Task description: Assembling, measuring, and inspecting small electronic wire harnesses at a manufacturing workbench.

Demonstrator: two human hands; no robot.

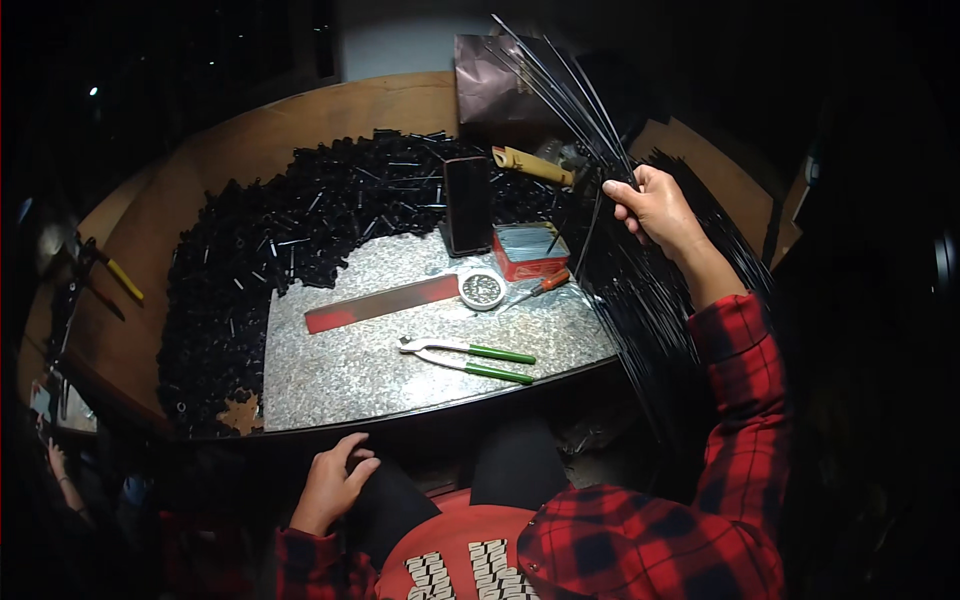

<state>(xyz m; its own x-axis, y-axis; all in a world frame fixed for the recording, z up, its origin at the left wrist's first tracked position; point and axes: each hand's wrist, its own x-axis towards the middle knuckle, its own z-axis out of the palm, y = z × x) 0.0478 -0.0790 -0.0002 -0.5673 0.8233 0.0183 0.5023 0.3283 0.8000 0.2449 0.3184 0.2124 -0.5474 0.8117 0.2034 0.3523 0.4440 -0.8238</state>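
Note:
High at the right, my right hand (650,205) is closed around a loose bunch of thin black rods (580,110) whose ends fan out upward. Below it lies a thick pile of similar long black rods (645,295). My left hand (335,483) hovers over my lap by the table's near edge, fingers slightly bent and apart, with nothing seen in it. Pincers with green handles (470,360) lie on the speckled board (350,370). Behind them are a red and grey bar (380,305), a round white-rimmed dish (482,289) and an orange-handled screwdriver (545,284).
Small black tubular parts (300,220) heap around the board, within a wooden rim (260,130). A phone (467,205) stands upright by a red box (530,252). Behind are a yellow handle (533,165) and a bag (490,85). Another person's hand (57,462) shows far left.

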